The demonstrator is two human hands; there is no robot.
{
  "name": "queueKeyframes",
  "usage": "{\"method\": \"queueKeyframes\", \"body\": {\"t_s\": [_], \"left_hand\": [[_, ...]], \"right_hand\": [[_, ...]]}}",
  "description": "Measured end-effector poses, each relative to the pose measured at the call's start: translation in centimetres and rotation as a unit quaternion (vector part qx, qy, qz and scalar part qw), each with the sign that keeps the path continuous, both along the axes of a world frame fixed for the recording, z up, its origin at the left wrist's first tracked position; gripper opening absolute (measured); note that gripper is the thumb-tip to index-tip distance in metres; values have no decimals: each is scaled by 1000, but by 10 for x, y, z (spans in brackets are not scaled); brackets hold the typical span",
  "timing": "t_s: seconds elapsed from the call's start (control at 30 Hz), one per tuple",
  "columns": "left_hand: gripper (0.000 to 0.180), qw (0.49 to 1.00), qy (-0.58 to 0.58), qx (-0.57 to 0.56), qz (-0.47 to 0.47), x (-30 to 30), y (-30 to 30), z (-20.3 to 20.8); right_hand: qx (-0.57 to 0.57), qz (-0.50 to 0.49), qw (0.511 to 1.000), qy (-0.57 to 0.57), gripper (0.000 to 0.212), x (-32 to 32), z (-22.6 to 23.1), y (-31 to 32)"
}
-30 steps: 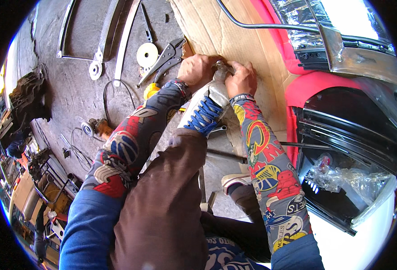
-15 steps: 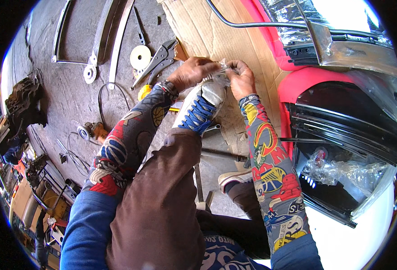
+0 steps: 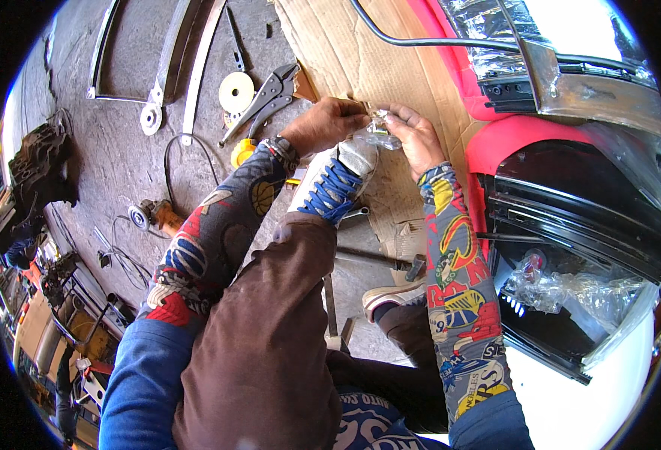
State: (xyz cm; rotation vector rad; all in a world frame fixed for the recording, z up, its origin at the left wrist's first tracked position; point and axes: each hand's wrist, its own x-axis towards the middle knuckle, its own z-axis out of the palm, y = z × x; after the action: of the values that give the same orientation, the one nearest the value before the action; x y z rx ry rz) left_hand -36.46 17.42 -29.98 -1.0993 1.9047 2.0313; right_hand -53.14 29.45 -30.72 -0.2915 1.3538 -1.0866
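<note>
Here are both hands together at the upper centre of the frame, just above the toe of a white shoe [image 3: 351, 159] with blue laces. Between them sits the crinkled clear plastic [image 3: 381, 140], a small piece, perhaps a bag. The left hand [image 3: 323, 126] curls its fingers in and pinches at the plastic's left side; the right hand [image 3: 414, 136], looser, grips it between thumb and fingertips, though the exact hold is too small to make out. Cardboard [image 3: 390, 60] spreads beneath and behind them! Left of the hands lie locking pliers [image 3: 270, 97], with a pale disc [image 3: 236, 91] just beside; lower left, an angle grinder [image 3: 164, 217] on the floor. Over at the right, black panels [image 3: 563, 199] and red sheeting [image 3: 495, 141].
</note>
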Motion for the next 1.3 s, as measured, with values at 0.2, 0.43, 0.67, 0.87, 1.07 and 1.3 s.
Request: {"method": "queueKeyframes", "body": {"t_s": [0.2,0.43,0.67,0.87,1.07,1.3], "left_hand": [[29,997,39,-41,48,1,13,2],[26,997,16,-21,71,9,27,15],[25,999,3,-46,26,16,31,21],[24,998,52,-9,45,23,30,19],[20,990,69,73,98,27,37,23],[21,995,66,31,67,27,34,31]], "right_hand": [[-9,-6,992,-129,46,-1,17,18],[-13,-66,996,-62,45,18,12,30],[3,-51,998,-24,33,24,23,28],[46,-46,996,-55,30,21,28,27],[49,-44,993,-97,32,22,30,29],[6,-60,997,-47,30,32,29,34]]}}
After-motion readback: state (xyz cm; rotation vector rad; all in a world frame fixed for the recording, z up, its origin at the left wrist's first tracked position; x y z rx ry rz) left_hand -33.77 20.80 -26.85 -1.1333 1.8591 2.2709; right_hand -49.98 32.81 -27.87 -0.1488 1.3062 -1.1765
